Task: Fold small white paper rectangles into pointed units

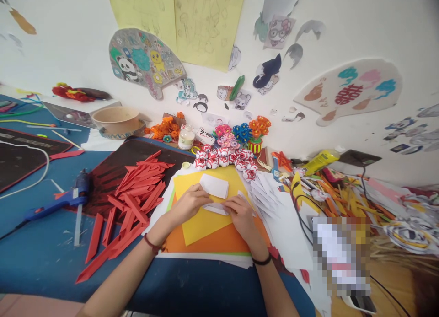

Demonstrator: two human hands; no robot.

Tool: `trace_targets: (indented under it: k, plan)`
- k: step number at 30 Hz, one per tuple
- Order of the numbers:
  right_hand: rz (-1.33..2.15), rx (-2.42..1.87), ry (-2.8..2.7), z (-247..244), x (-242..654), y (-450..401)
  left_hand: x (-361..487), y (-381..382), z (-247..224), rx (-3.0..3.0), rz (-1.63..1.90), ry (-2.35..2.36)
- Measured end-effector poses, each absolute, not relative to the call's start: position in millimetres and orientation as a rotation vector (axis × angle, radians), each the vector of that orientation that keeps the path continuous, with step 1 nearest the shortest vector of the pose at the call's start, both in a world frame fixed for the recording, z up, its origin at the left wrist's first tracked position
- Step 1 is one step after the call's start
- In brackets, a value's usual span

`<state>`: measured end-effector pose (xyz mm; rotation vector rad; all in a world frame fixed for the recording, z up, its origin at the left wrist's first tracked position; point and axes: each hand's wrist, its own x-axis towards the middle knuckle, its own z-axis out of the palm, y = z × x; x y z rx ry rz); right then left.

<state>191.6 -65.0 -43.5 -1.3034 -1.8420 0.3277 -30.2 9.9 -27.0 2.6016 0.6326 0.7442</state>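
Note:
Over a yellow sheet (195,232) that lies on orange paper (219,244), both hands are close together. My left hand (190,202) has its fingers closed at the left end of a small folded white paper strip (216,208). At the strip's right end, the fingers of my right hand (242,215) are pressed together on it. Just above the strip lies a white paper rectangle (214,186), near my left fingertips. Another white piece is partly hidden behind my right hand.
Folded red paper strips (133,202) are heaped at the left, beside a blue glue gun (73,197). White strips (265,196) lie to the right. Red-and-white folded pieces (222,159), paper flowers and a jar (186,137) stand behind. A black cable (302,221) runs at the right.

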Motion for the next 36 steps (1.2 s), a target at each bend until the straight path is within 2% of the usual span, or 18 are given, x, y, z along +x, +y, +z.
trace_targets:
  k: [29,36]
  plan:
    - [-0.026,-1.436,-2.152,-39.7,183.8,-74.8,-26.7,-1.2,-21.9,3.092,0.416,0.618]
    - [-0.1,-1.433,-2.289,-32.4,181.3,-75.3,-26.1,-0.9,-24.1,3.175,0.447,0.536]
